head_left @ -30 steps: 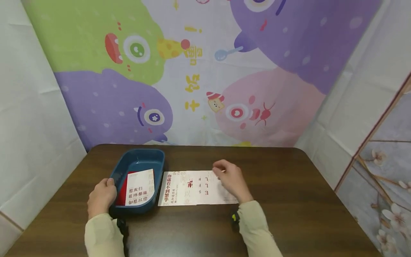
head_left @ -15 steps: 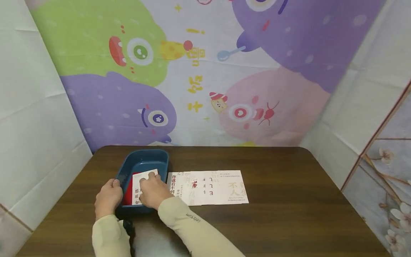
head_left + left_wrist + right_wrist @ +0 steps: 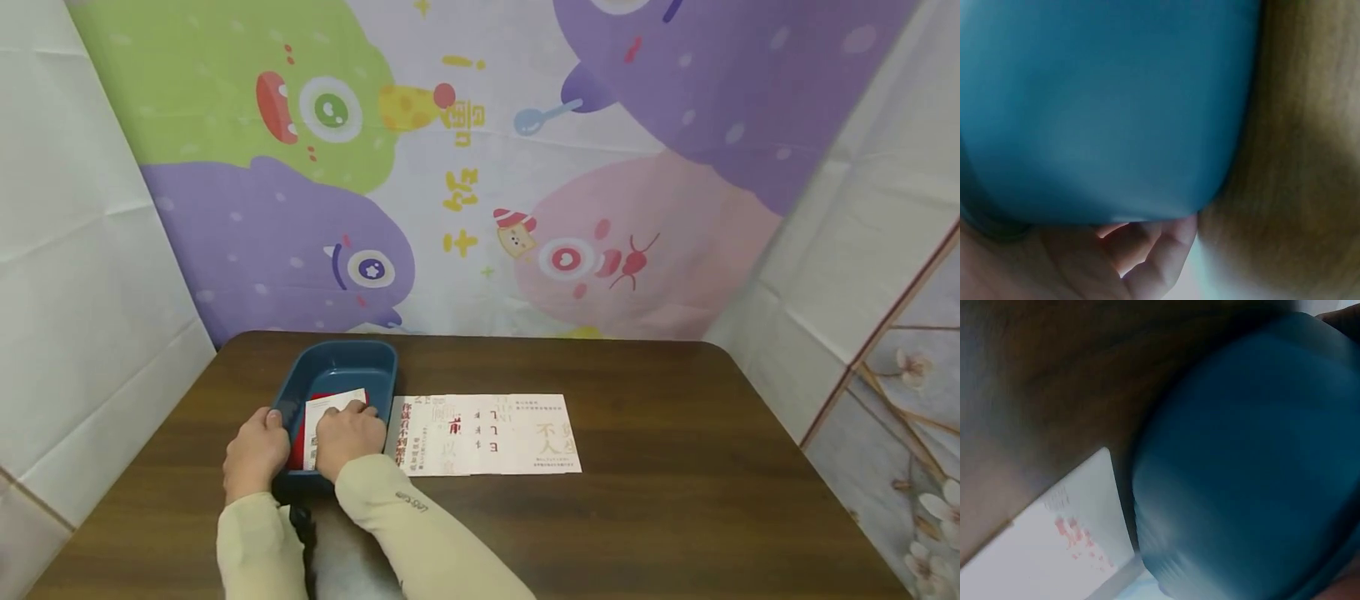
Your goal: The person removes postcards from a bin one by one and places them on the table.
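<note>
A dark blue tray sits on the table's left side. My left hand grips its near left part, thumb over the rim; in the left wrist view the fingers curl against the tray's outer wall. Inside lies a white printed card over something flat and red. My right hand reaches into the tray and holds the white card with bent fingers; its fingertips and the card's lower right part are hidden beneath the hand. The right wrist view shows mainly the tray's outer wall.
White cards with red and gold characters lie edge to edge in a row right of the tray. The brown table reaches back to a cartoon-printed cloth, with pale cloth on the left.
My right hand has moved left from the right end of the card row, into the tray and onto the white card, which has shifted slightly. My left hand stays at the tray.
</note>
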Available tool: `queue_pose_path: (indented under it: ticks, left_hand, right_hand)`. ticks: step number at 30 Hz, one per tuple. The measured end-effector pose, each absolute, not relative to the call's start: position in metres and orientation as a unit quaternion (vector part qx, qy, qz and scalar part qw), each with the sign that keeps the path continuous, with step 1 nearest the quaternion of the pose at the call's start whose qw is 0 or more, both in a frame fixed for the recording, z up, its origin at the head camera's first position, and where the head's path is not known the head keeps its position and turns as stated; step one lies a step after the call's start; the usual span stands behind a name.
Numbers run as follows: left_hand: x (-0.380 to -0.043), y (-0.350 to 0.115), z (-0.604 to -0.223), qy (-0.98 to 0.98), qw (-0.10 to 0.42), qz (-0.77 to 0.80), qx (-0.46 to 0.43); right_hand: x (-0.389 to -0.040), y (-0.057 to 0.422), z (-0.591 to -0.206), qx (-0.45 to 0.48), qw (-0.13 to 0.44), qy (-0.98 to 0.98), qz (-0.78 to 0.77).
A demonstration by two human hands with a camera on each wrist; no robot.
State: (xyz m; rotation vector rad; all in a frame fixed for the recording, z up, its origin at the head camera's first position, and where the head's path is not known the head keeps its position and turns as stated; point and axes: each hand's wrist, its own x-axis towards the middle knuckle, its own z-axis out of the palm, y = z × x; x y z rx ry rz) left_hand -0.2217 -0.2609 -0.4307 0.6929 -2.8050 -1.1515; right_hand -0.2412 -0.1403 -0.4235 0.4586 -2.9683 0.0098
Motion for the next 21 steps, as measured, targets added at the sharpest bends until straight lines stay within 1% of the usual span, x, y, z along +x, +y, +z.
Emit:
queue_pose_path:
  ticks: [6, 10, 16, 21]
  left_hand:
    - [-0.223, -0.262, -0.429, -0.902, 0.010, -0.369, 0.221]
    - [-0.223, -0.263, -0.429, -0.903, 0.011, -0.370, 0.216]
    - [-0.223, -0.264, -0.430, -0.906, 0.007, -0.369, 0.208]
    - [-0.222, -0.263, -0.429, -0.900, 0.000, -0.376, 0.219]
  right_hand:
    - [-0.243, -0.134, -0.429, 0.171, 0.144, -0.972, 0.066]
    - [-0.242, -0.129, -0.430, 0.186, 0.167, -0.963, 0.098]
    - [-0.243, -0.122, -0.432, 0.214, 0.157, -0.954, 0.142]
    - [-0.250, -0.112, -0.431, 0.239, 0.141, -0.918, 0.283]
